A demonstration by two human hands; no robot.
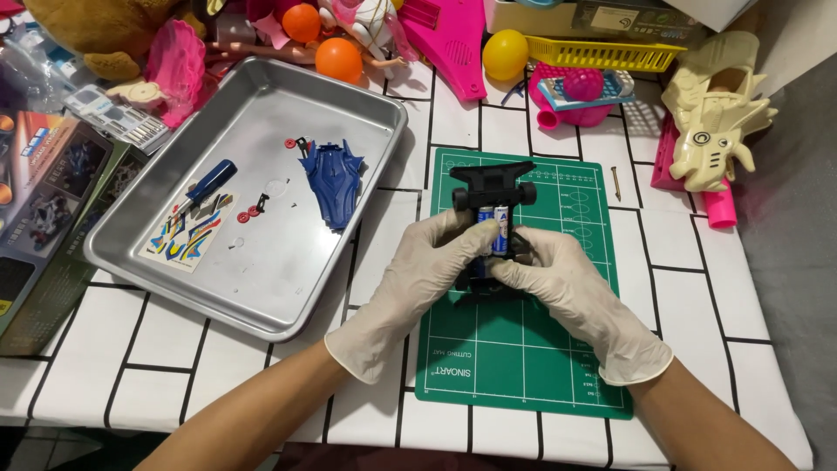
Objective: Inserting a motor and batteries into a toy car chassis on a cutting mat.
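— Over the green cutting mat (523, 349), what's being held?
— A black toy car chassis (491, 187) — left hand (427, 270) and right hand (558, 283) both clamped on it, fingers at the batteries (494, 228).
— And nearby?
— A blue car shell (334, 179) in the metal tray (261, 296).

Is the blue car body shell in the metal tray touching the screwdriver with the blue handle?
Apart. In the head view, bare tray floor and small red parts lie between the blue body shell and the screwdriver.
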